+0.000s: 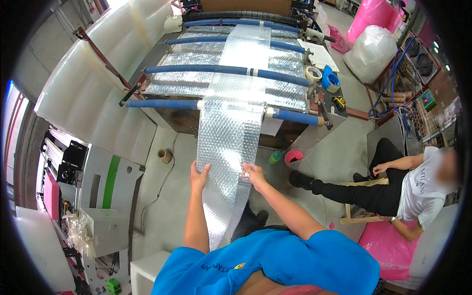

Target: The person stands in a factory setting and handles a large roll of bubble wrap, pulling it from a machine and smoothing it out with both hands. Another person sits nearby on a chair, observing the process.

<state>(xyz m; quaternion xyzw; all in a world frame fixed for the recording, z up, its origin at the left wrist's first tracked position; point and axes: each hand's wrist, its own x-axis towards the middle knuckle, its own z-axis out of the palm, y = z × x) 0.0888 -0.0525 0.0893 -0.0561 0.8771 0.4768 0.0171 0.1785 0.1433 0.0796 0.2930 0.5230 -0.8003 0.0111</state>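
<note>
A long strip of clear bubble wrap [228, 132] runs from the machine's rollers down toward my body. My left hand [198, 177] holds its left edge, with the thumb on top and the fingers mostly hidden behind the sheet. At the right edge, my right hand [253, 175] pinches the wrap between thumb and fingers. Between both hands the strip hangs fairly taut, and its lower end narrows and folds near my blue shirt [265, 260]. The strip passes over blue rollers [290, 117] on the machine, above silvery bubble sheeting [187, 59].
Tape rolls [313, 73], a blue tape dispenser [330, 79] and a yellow-black tape measure [339, 102] lie on the machine's right side. A pink bucket [294, 156] and a green bottle [275, 157] stand beneath. A seated person [418, 187] is at right; a grey machine [110, 182] stands left.
</note>
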